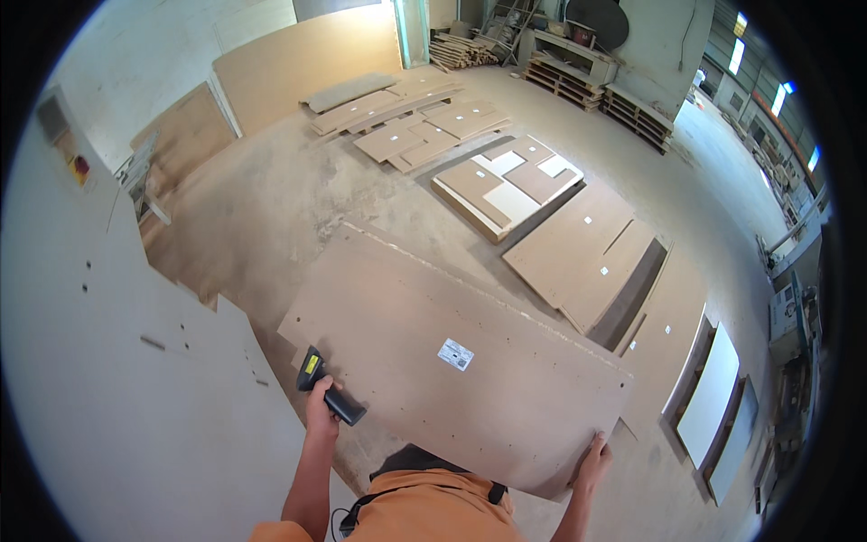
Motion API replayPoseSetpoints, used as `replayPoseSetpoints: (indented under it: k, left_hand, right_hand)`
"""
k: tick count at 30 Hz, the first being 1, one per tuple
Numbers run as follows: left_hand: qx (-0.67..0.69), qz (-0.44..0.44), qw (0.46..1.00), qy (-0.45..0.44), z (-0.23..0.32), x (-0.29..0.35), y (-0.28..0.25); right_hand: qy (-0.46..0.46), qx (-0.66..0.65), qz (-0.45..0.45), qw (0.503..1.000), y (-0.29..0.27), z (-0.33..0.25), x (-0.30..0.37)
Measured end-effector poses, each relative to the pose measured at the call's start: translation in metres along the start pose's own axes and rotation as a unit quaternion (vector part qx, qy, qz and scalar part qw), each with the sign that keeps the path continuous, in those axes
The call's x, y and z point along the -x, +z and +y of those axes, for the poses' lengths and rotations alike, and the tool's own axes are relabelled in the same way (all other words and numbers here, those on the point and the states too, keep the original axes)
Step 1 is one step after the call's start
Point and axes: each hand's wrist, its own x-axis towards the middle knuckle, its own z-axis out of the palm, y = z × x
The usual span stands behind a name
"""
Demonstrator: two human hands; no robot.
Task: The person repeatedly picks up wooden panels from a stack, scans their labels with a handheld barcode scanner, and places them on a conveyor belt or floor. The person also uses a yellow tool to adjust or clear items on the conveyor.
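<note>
Left hand (321, 417) is closed around the grip of a black handheld scanner (327, 387) with a yellow patch near its head; the scanner sits just off the near-left edge of a large brown fibreboard panel (433, 361), its head close to that edge — whether it touches the board cannot be told. Right hand (591, 465) grips the panel at its near-right corner, fingers curled over the edge, thumb side on top. The panel is held out in front of the person, tilted, spanning from the left hand across to the right and up toward mid-frame; a small white label (456, 354) is stuck near its centre. An orange garment (424, 510) shows at the lower edge. Concrete floor (271, 208) beyond carries stacks of cut boards (506, 185) — some with white faces — and more sheets (582, 253) just right of them. A pale grey panel (108, 379) fills the left side.
</note>
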Motion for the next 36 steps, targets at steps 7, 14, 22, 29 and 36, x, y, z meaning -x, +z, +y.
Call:
replayPoseSetpoints:
  k: [7, 14, 22, 29, 36]
  left_hand:
    - [0.184, 0.019, 0.97, 0.16, 0.093, -0.168, 0.046]
    - [0.086, 0.153, 0.973, 0.147, 0.219, -0.366, 0.066]
    - [0.121, 0.23, 0.963, 0.074, 0.251, -0.481, -0.009]
    - [0.145, 0.273, 0.948, 0.068, 0.314, -0.674, -0.026]
    - [0.107, 0.206, 0.973, 0.007, 0.48, -0.895, 0.016]
  right_hand:
    - [0.027, -0.354, -0.192, 0.915, 0.137, -0.124, -0.109]
    - [0.086, -0.16, -0.407, 0.895, 0.414, -0.269, -0.214]
    - [0.267, -0.134, -0.62, 0.725, 0.69, -0.451, -0.187]
    - [0.289, -0.067, -0.642, 0.708, 0.922, -0.56, -0.165]
    - [0.31, -0.099, -0.592, 0.737, 1.039, -0.68, -0.161]
